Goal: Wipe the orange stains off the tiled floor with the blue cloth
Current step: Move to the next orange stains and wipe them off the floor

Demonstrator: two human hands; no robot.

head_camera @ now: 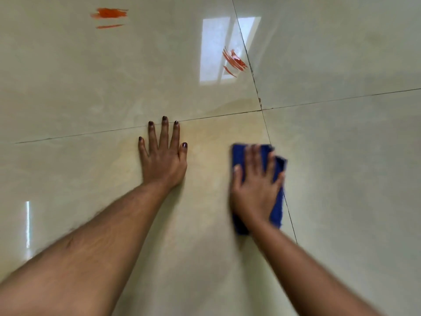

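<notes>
Far left and well beyond reach, one orange stain point(109, 15) sits untouched on the tiled floor point(68, 87). The left hand point(163, 158) lies flat with fingers spread, grasping nothing, apparently propping the body's weight. A second orange stain point(234, 61) streaks the tile near a grout line point(254, 74). The right hand point(256, 188) presses flat on the folded blue cloth point(276, 213), fingers straight, likely to spread pressure while wiping; it is blurred.

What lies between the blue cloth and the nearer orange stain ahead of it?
Nothing visible. From the blue cloth under the right hand to the nearer orange stain there is only bare tiled floor and grout lines.
</notes>
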